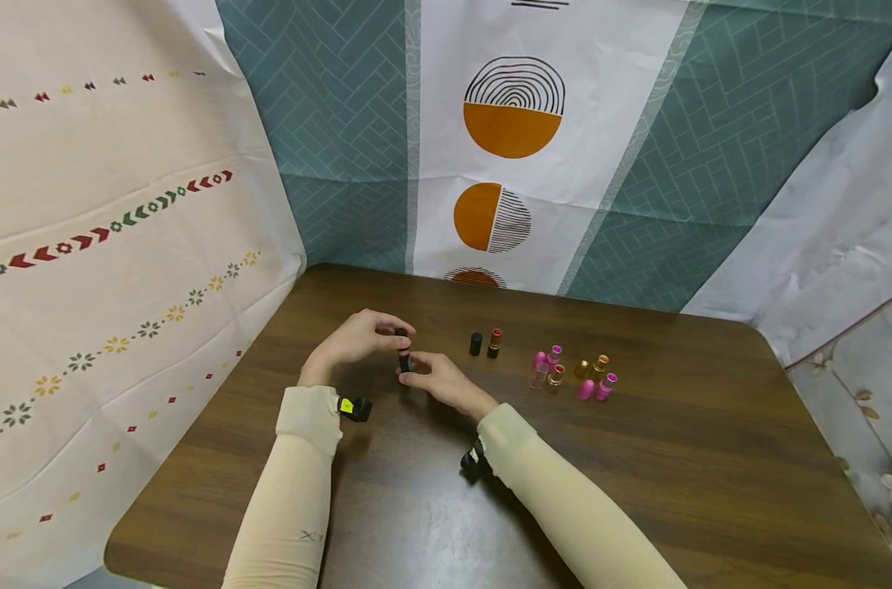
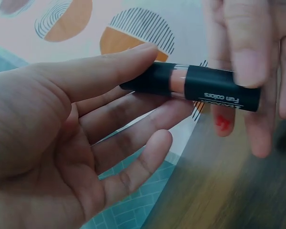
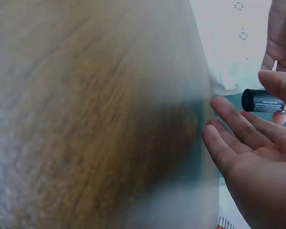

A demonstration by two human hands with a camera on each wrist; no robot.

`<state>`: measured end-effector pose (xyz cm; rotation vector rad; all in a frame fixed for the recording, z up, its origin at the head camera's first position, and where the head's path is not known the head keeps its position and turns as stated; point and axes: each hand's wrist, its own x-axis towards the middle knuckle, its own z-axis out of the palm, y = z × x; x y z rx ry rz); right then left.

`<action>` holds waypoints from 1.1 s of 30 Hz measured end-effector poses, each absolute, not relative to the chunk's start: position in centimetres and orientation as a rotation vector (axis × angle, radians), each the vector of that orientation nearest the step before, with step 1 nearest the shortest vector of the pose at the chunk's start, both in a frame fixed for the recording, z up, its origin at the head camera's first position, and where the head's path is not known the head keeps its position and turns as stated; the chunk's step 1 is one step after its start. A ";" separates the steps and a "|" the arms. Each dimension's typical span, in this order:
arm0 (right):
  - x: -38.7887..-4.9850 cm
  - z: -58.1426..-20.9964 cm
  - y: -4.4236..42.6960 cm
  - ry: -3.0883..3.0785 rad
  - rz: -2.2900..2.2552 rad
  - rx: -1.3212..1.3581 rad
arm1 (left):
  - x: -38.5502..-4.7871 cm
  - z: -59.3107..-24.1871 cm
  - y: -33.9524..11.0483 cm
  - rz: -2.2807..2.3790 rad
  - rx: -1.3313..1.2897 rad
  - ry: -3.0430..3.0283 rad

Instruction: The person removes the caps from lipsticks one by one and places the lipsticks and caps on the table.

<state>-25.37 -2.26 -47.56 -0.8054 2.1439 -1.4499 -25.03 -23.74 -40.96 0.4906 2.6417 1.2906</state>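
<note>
A black lipstick tube (image 1: pixel 404 352) with a peach-pink band at its middle stands nearly upright between both hands above the table. My left hand (image 1: pixel 360 337) pinches its upper end between thumb and fingers. At the lower end, the thumb and fingers of my right hand (image 1: pixel 446 382) hold the tube. In the left wrist view, the lipstick (image 2: pixel 209 90) shows "Fun colors" lettering on the right-hand end, and one right fingertip carries a red smear (image 2: pixel 223 123). In the right wrist view only part of the lipstick (image 3: pixel 262 101) shows.
Right of the hands, a black cap (image 1: pixel 476 343) stands beside an uncapped lipstick (image 1: pixel 495 343). Farther right are pink lipstick pieces (image 1: pixel 554 355), a clear cap (image 1: pixel 539 376), gold pieces (image 1: pixel 599 365) and more pink ones (image 1: pixel 606 387). Patterned cloth (image 1: pixel 357 164) hangs behind the brown table (image 1: pixel 681 458).
</note>
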 end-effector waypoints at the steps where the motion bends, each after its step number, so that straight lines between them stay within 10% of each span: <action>1: -25.4 -47.5 -2.2 2.135 -1.471 -0.790 | -25.1 -41.0 -23.6 1.289 0.494 2.652; 33: -26.4 -46.5 2.8 2.134 -1.740 -0.611 | -27.9 -42.8 -16.8 1.845 0.502 2.222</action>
